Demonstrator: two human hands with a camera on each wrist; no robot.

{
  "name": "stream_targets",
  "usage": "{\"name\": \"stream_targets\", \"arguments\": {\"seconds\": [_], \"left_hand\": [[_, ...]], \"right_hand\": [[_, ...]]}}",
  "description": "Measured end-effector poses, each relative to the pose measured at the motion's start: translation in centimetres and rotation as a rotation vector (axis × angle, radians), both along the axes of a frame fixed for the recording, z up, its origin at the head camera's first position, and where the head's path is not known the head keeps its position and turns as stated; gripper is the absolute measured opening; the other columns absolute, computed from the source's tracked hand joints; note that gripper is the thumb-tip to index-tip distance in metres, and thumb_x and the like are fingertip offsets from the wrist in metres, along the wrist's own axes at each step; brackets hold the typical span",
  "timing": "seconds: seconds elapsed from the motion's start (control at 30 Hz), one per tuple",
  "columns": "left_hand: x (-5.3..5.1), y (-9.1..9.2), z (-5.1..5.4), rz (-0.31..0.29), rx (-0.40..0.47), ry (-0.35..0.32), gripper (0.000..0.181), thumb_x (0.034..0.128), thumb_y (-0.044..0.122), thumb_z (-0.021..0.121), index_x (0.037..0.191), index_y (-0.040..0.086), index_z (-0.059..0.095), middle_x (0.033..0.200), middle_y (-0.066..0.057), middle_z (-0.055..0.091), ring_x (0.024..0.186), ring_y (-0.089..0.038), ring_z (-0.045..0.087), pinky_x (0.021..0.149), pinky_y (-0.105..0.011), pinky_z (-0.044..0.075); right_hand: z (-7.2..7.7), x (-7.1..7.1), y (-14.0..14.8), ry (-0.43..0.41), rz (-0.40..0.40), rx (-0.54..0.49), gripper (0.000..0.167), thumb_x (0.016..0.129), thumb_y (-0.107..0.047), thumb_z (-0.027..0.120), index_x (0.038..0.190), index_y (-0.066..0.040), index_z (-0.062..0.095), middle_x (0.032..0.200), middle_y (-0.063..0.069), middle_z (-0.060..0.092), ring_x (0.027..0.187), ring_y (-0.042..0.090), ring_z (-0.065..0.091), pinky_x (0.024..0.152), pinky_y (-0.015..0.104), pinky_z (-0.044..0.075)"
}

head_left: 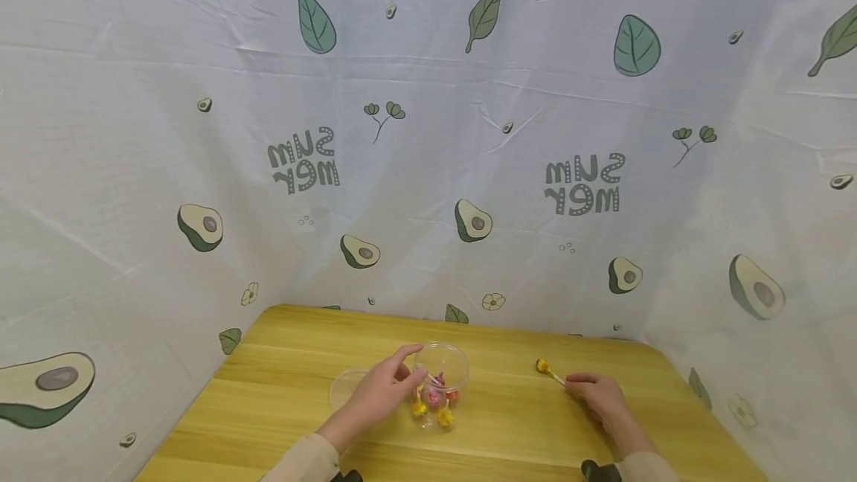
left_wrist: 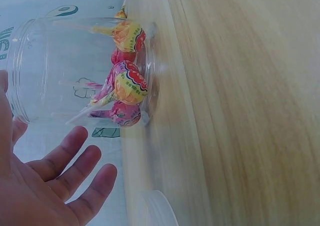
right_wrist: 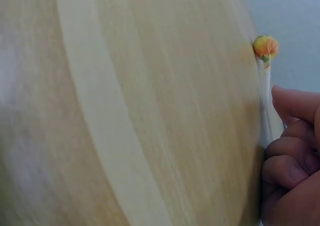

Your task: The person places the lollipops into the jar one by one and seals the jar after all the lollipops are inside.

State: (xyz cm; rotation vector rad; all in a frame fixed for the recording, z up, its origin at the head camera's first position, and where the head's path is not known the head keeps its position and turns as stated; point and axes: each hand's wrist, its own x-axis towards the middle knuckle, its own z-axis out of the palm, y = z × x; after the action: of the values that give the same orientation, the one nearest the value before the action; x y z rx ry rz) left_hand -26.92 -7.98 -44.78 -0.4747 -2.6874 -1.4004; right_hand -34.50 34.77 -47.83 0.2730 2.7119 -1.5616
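Nearest, the left hand [head_left: 380,395] had its fingers apart, a couple at the top of the candy jar [left_wrist: 50,50]; a gentle touch seemed best. Farther, right of it, the right hand [head_left: 599,396] pinched a lollipop [head_left: 543,366] by its stick, best kept snug.

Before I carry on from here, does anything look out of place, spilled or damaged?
Nothing looks spilled or damaged. One oddity: the "summer" lettering on the backdrop cloth reads mirrored, as if hung wrong side out. One yellow-wrapped lollipop is outside the clear jar, at the right hand.
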Motion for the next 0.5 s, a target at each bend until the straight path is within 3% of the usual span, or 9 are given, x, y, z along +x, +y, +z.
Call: {"name": "stream_targets", "arguments": {"seconds": [0.2,0.37,0.5], "left_hand": [[-0.04,-0.06,-0.12,0.003,-0.008,0.006,0.058,0.1001,0.061,0.049,0.15,0.032,0.045,0.094,0.006,0.064,0.082,-0.009,0.058,0.068,-0.033,0.047],[-0.12,0.01,-0.14,0.0,-0.008,0.011,0.057,0.1003,0.06,0.049,0.15,0.032,0.045,0.094,0.006,0.064,0.082,-0.009,0.058,0.068,-0.033,0.047],[-0.07,0.04,-0.16,0.0,-0.005,0.01,0.057,0.1003,0.06,0.049,0.15,0.032,0.045,0.095,0.006,0.063,0.083,-0.009,0.058,0.068,-0.034,0.047]], "right_hand": [[-0.17,-0.21,-0.09,-0.003,0.0,0.013,0.032,0.086,-0.015,0.073,0.11,0.006,0.071,0.103,0.016,0.064,0.069,0.016,0.047,0.057,0.027,0.04],[-0.31,-0.38,0.05,0.004,0.008,0.044,0.031,0.085,-0.013,0.073,0.107,0.008,0.071,0.101,0.017,0.064,0.073,0.019,0.048,0.06,0.029,0.04],[-0.52,-0.68,0.08,0.007,0.0,0.054,0.028,0.084,-0.013,0.073,0.104,0.007,0.073,0.097,0.016,0.065,0.067,0.018,0.047,0.056,0.028,0.04]]}}
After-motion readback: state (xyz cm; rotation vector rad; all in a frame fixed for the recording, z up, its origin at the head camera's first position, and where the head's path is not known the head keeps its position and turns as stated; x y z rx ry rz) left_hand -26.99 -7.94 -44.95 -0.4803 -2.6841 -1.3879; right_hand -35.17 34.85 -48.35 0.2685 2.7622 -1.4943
